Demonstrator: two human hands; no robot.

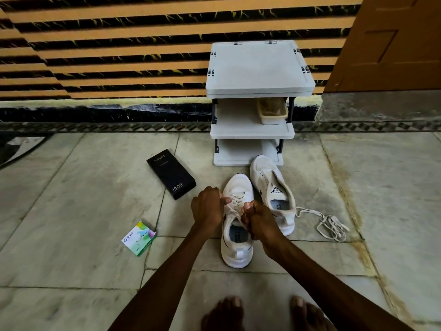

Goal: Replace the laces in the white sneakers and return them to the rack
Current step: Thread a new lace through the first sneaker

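On the floor [95, 199] before the rack [253, 131], left hand [206, 207] and right hand [260, 224] each hold an end of the near sneaker's [236, 253] lace [238, 199] in a pinching grip; lacing seems midway, upper eyelets likely next.

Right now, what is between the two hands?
The near sneaker and its laces, in the head view. The left hand and right hand grip the lace ends.

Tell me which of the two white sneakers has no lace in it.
The far sneaker, by the rack: its eyelets are bare. The near sneaker is laced, the left hand and right hand gripping its lace.
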